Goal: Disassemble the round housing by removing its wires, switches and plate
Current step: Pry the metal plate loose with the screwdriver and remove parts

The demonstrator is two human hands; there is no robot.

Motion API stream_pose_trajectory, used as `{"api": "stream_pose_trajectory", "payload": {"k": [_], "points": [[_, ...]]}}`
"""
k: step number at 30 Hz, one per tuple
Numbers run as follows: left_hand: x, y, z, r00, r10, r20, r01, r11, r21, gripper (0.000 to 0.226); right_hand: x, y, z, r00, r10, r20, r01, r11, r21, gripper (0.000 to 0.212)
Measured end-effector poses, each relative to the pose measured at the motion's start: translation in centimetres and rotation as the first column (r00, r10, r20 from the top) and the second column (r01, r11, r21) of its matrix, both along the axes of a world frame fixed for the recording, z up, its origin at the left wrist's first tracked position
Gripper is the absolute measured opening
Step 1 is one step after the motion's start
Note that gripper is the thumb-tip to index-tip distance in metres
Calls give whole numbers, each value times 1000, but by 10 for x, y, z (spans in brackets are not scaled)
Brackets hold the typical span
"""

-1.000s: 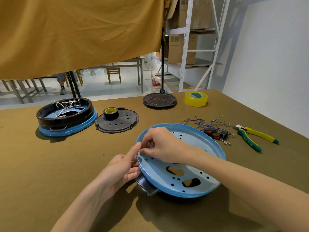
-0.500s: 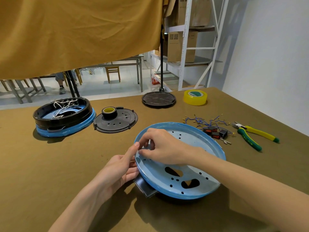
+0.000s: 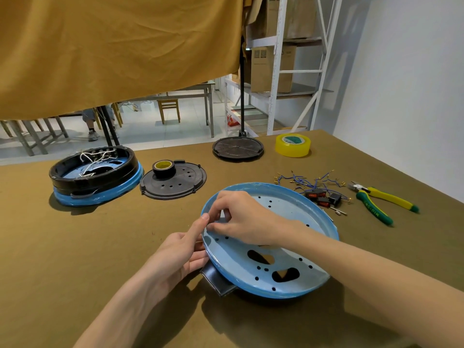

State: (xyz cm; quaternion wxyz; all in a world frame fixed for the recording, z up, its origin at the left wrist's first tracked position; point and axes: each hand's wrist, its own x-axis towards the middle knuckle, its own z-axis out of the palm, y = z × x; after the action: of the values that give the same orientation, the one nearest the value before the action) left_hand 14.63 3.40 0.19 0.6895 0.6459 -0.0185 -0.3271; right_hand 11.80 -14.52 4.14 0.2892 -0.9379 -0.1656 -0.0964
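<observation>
- Both hands are at the left rim of the blue round plate [image 3: 288, 277]. My left hand [image 3: 175, 257] lies palm inward against that edge, thumb straight and pointing up along the rim, the other fingers bent under the edge beside a black tab [image 3: 217, 280] that sticks out below the plate.
- My right hand [image 3: 241, 217] reaches across from the right, forearm passing over the plate, fingers curled down onto the inner face just inside the rim. Thumb and forefinger are drawn together as in a pinch; I cannot tell what, if anything, is between them.
- Olive-covered table [image 3: 75, 259]: bears everything listed below.
- Plate: tilted, near edge low, far edge raised, perforated with small holes and two larger dark cut-outs.
- Second round housing [image 3: 95, 177], far left: black ring on a blue base, white wires [image 3: 95, 159] inside.
- Black perforated disc [image 3: 175, 183], just beside that housing, with a small roll of tape [image 3: 163, 168] on it.
- Another black disc [image 3: 238, 148] at the far edge, at the foot of a stand.
- Yellow tape roll [image 3: 293, 144], near that disc.
- Pliers [image 3: 381, 203], green and yellow handles, far right.
- Loose blue wires [image 3: 308, 180] and black switches [image 3: 324, 198], between plate and pliers.
</observation>
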Motion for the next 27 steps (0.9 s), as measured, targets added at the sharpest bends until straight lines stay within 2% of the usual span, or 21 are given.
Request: {"api": "stream_pose_trajectory", "payload": {"k": [3,6,9,12,16,19,21,23,27], "points": [[0,-1,-1,999,15,32,-16,999,37,83,1,-3,3,1000,-19,6,19,999,45,10],[1,-3,-5,997,59,57,-64,995,81,89,2,-11,10,996,-76,-44,84,971,224,11],[4,-4,-7,996,84,40,-87,993,75,76,-4,-23,13,987,-87,-133,145,836,529,13],[4,-5,-11,995,92,45,-95,994,61,53,-12,-51,14,954,-245,-173,298,704,645,18],[0,-10,-15,990,89,106,-100,990,101,37,-30,-102,6,851,-492,-184,492,622,609,13],[-1,-13,-11,991,78,108,-90,989,119,33,-42,-133,1,756,-645,-111,589,598,543,10],[-2,-13,-9,992,90,93,-101,989,111,33,-48,-150,1,692,-721,-34,634,585,506,5],[-4,-14,-8,989,114,95,-123,988,97,27,-52,-163,-3,661,-750,-22,669,576,470,4],[-10,-15,-4,977,136,162,-155,981,112,23,-63,-177,-31,640,-764,-83,763,619,184,7]]}}
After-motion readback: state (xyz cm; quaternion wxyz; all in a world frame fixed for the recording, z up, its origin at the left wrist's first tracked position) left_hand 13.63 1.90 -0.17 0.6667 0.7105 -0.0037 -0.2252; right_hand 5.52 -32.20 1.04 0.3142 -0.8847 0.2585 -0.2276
